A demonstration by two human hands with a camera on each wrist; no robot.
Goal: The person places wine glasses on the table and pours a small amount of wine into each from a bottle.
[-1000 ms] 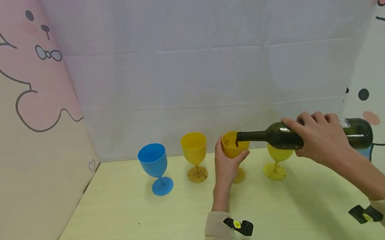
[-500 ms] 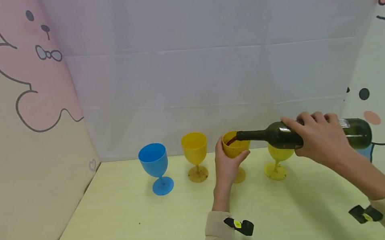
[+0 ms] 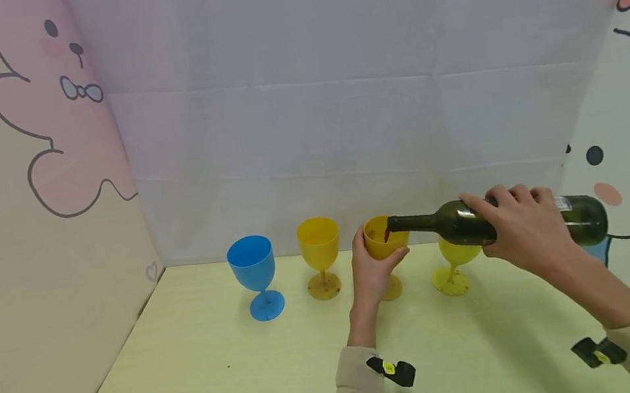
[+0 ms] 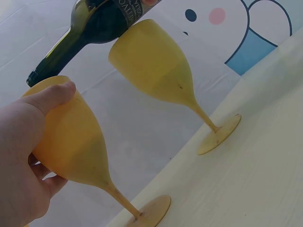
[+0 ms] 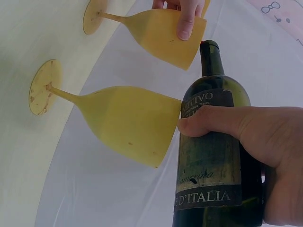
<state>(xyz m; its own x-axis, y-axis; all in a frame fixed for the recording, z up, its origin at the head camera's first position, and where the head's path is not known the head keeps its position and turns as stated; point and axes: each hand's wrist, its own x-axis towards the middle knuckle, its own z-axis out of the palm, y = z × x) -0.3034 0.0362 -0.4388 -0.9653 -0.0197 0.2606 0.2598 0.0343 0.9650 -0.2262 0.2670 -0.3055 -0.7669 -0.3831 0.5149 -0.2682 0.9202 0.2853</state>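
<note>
My left hand [image 3: 373, 268] grips the bowl of an orange-yellow goblet [image 4: 75, 137], thumb along its near side and fingers round the back. That goblet's foot is on the table. My right hand [image 3: 525, 225] holds a dark green wine bottle [image 5: 208, 156] by its labelled body, tipped nearly level with the neck pointing left. The bottle's mouth is over the goblet's rim, and dark red liquid [image 3: 387, 235] runs from it into the bowl. Under the bottle's shoulder stands a lighter yellow goblet [image 5: 128, 123], partly hidden by the bottle in the head view.
Left of my left hand stand another orange-yellow goblet [image 3: 319, 246] and a blue goblet [image 3: 253, 268], both upright. The pale table [image 3: 195, 371] meets a white cloth backdrop [image 3: 282, 128] just behind the goblets. Walls with cartoon animals rise at both sides.
The hands, bottle and goblets hold nearly the same places. The red stream arcs farther left half a second ago and falls more steeply now.
</note>
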